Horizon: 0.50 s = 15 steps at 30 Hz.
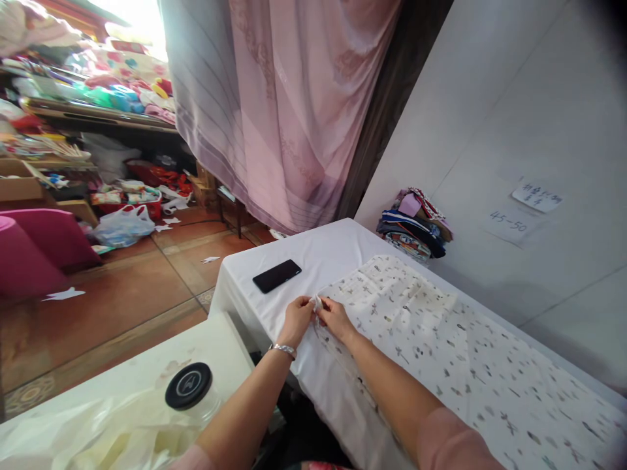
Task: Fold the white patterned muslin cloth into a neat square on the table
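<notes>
Pinches cloth (431, 329) in closed fingertips of left hand (297, 320) and right hand (337, 318); could crease it, or nudge phone (277, 276) ahead-left, if tugged unevenly.

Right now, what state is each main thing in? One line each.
Patterned cloth: spread, lightly creased
Left hand: pinching its edge
Right hand: pinching its edge
Phone: flat, screen dark
Lidded jar: closed
Curtain: hanging in folds
Clothes: piled
White table covering: draped

In front of you, a white-covered table (323, 248) carries a black phone (277, 276) and a patterned white cloth (431, 346) spread along it; on your left, a white side table (142, 365) holds a black-lidded jar (189, 386) and crumpled pale sheeting (117, 434).
</notes>
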Available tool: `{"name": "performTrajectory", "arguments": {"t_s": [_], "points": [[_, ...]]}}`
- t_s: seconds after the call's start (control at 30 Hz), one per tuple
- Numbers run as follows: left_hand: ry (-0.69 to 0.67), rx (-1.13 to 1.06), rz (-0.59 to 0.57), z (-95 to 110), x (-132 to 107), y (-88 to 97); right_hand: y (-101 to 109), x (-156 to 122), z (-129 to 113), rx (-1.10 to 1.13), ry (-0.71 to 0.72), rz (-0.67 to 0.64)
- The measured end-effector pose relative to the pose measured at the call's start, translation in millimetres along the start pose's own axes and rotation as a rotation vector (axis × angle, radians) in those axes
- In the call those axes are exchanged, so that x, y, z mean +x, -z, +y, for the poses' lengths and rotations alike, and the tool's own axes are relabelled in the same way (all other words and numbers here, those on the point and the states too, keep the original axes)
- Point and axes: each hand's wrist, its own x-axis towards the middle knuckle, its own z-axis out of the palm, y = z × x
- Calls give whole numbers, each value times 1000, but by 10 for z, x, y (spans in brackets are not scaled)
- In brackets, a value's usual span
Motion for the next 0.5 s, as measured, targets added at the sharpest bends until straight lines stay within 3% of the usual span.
{"name": "performTrajectory", "arguments": {"t_s": [0.23, 0.5], "points": [[-174, 241, 55, 45, 30, 108, -105, 20, -42, 43, -47, 131], [-213, 300, 71, 11, 9, 110, -189, 5, -80, -214, 84, 329]]}}
